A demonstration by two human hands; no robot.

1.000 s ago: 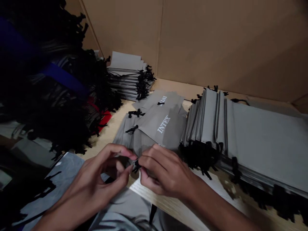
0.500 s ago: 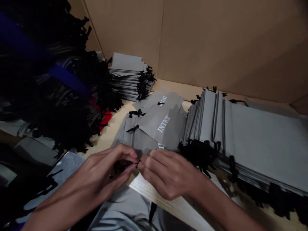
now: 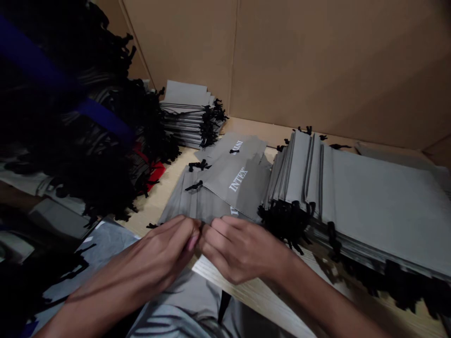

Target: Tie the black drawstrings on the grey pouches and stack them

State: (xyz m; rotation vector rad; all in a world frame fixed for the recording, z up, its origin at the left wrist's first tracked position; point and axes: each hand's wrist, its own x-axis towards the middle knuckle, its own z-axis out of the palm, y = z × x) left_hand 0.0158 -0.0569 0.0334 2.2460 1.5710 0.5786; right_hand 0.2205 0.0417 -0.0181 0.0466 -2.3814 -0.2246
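Observation:
My left hand (image 3: 172, 249) is closed, its fingertips pinched together at the near edge of the table. Touching it, my right hand (image 3: 236, 249) is curled closed too. A small dark bit of black drawstring shows where the fingertips meet; the fingers hide most of it. Just beyond my hands lie grey drawstring bags (image 3: 220, 180) with white INTEX lettering, overlapping one another, with knotted black cord ends (image 3: 195, 186) at their corners.
To the right is a large stack of grey bags (image 3: 380, 197), black cords along its near side. A smaller bag stack (image 3: 185, 117) stands by the cardboard wall (image 3: 317, 65). On the left rises a heap of black cord ends (image 3: 102, 178) with a blue strap (image 3: 105, 119).
My left fingers have closed from a loose pinch into a tighter grip. Both hands have moved slightly, staying together at the cord.

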